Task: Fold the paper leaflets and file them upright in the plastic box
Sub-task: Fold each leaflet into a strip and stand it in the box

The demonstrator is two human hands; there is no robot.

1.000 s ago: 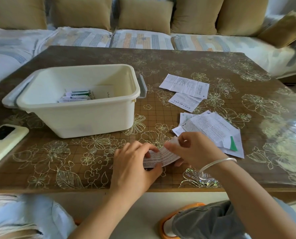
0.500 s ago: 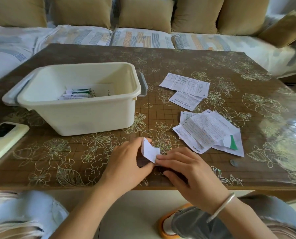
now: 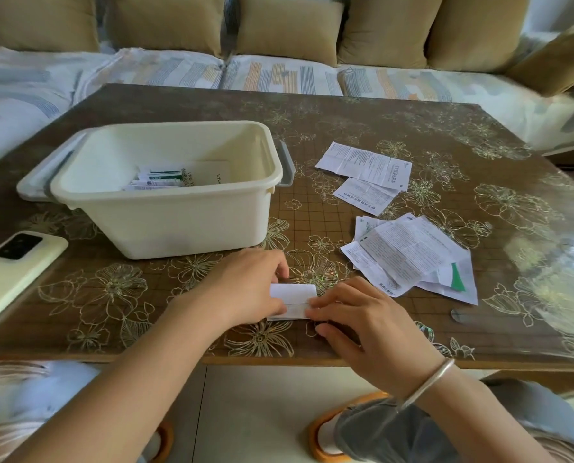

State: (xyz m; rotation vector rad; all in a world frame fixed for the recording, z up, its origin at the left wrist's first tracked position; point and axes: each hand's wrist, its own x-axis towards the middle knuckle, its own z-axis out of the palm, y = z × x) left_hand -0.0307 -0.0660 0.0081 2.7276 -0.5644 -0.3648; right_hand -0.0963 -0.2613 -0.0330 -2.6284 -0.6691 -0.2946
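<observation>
Table (image 3: pixel 185 105): dark brown top, gold floral line print over fine grid, glossy clear cover sheet. Strong glare (image 3: pixel 559 262) along rt edge toward near rt corner; light reads as soft daylight.

Sofa (image 3: pixel 278 75) sits just behind far edge of table and spans the whole view. Seat cover pale w/ blue, grey, orange stripe blocks.

Row of tan back cushions (image 3: pixel 289 28) upright along sofa back. One more tan cushion (image 3: pixel 552 61) tilted at far rt end.

Floor (image 3: pixel 262 412) below near edge: pale tiles, one seam visible.

Pale patch (image 3: pixel 546 15) top rt, wall or curtain, can't tell.
</observation>
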